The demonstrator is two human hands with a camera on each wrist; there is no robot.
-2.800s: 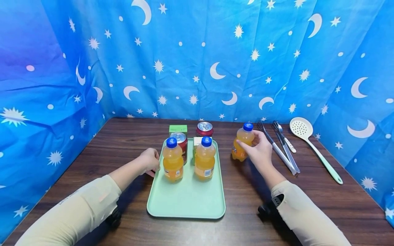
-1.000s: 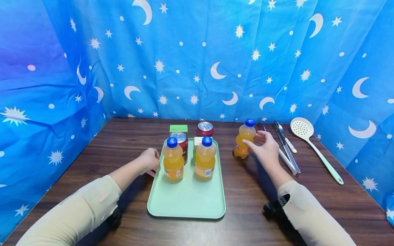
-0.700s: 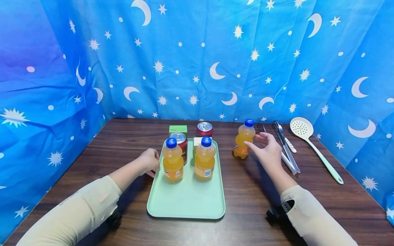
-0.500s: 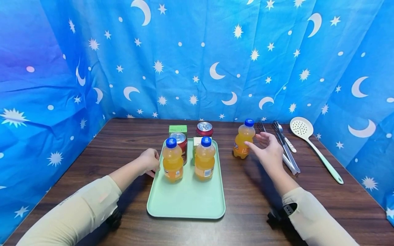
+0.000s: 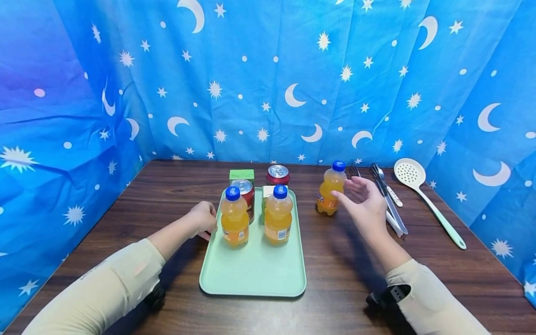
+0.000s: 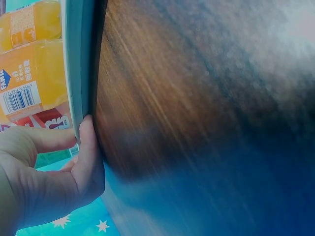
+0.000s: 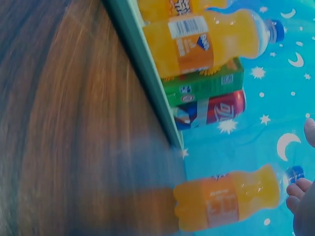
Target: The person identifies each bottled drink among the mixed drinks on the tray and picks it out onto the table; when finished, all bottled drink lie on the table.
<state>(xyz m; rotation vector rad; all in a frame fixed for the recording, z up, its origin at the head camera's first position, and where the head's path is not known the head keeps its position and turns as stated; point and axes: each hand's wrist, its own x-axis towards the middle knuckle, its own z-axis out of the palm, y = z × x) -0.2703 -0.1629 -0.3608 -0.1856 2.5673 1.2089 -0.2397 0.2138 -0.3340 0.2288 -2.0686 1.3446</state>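
Observation:
My left hand (image 5: 204, 219) pinches the left rim of the pale green tray (image 5: 253, 274), thumb inside and fingers outside, as the left wrist view shows. Two orange soda bottles (image 5: 235, 223) with blue caps stand side by side on the tray. A third orange soda bottle (image 5: 330, 190) stands upright on the table, right of the tray. Just to its right is my right hand (image 5: 367, 207), thumb and fingers spread apart; the thumb tip overlaps the bottle in the head view. In the right wrist view, the fingertips (image 7: 295, 194) show near this bottle's cap.
Behind the tray's bottles are red cans (image 5: 278, 174) and green drink cartons (image 5: 241, 174), partly hidden. Metal tongs (image 5: 389, 204) and a small utensil with a patterned handle (image 5: 394, 197) lie at right, near a slotted skimmer (image 5: 418, 186). A blue curtain (image 5: 268, 93) borders the table.
The third bottle, tilted in my right hand earlier, now stands upright slightly farther back. My right hand has let go and drawn away to the right. The left hand has stayed on the tray.

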